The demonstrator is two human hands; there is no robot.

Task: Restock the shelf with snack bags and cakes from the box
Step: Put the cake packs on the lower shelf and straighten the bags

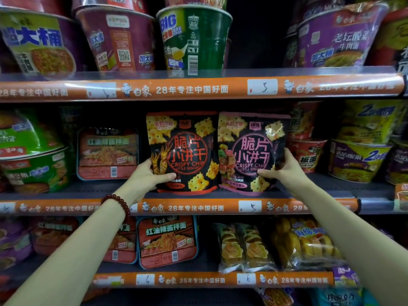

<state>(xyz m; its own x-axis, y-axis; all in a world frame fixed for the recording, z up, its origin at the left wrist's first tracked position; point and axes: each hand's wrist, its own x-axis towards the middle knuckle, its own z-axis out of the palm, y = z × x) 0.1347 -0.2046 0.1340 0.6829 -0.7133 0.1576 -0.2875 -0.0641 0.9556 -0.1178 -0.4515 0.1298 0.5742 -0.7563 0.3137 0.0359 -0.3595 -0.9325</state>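
Two black crispy-chip snack bags stand upright side by side on the middle shelf (331,186). The red-print bag (187,138) is on the left and the pink-print bag (251,138) touches it on the right. My left hand (148,177) grips the red-print bag at its lower left edge, thumb across the front. My right hand (284,171) grips the pink-print bag at its lower right edge, thumb on the front. A dark red bead bracelet (118,203) circles my left wrist. The box is out of view.
Noodle bowls (33,155) and a flat red noodle tray (108,153) fill the middle shelf's left; more bowls (357,160) stand right. Big noodle cups (194,38) line the top shelf. Below sit red noodle trays (167,241) and wrapped cakes (245,248). Orange price rails (194,208) front each shelf.
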